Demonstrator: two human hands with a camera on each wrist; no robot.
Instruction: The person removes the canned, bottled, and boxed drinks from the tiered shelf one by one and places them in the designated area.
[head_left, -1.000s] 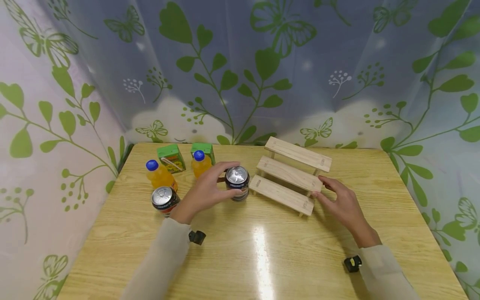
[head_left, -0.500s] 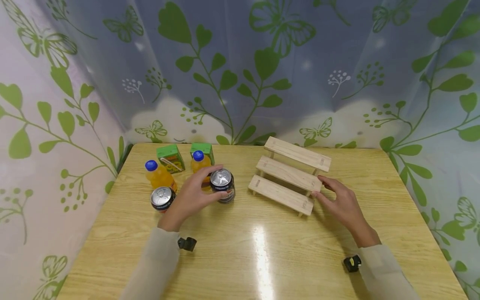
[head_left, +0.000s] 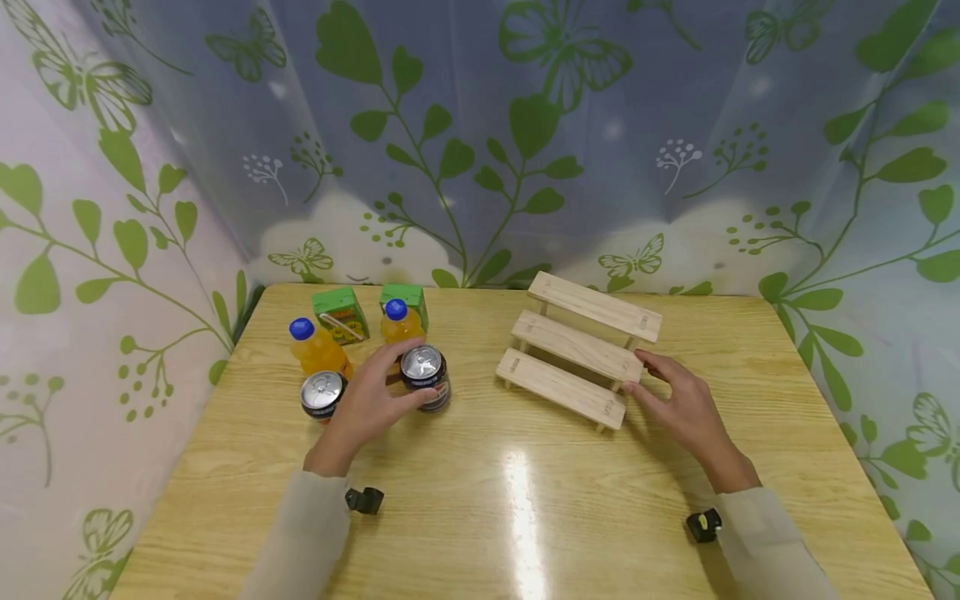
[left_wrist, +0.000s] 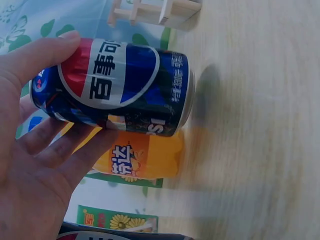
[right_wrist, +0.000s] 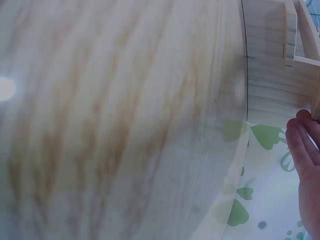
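In the head view my left hand (head_left: 369,404) holds a dark soda can (head_left: 425,379) by its sides, thumb in front and fingers behind. The left wrist view shows it as a blue Pepsi can (left_wrist: 117,85), its base close over the table. A second can (head_left: 323,393) stands left of that hand, partly behind it. My right hand (head_left: 686,408) pinches the right end of the middle step of a three-tier wooden stand (head_left: 577,346). In the right wrist view its fingertips are right at the stand's wooden side (right_wrist: 280,90).
Two orange soda bottles with blue caps, one left (head_left: 318,350) and one behind the held can (head_left: 400,323), stand at the left. Behind them are two green juice boxes (head_left: 341,315) (head_left: 405,302). A leaf-patterned curtain (head_left: 480,167) borders the wooden table (head_left: 600,517).
My left hand has carried the can leftward, away from the stand and in front of the right-hand orange bottle. My right hand and the stand have stayed put.
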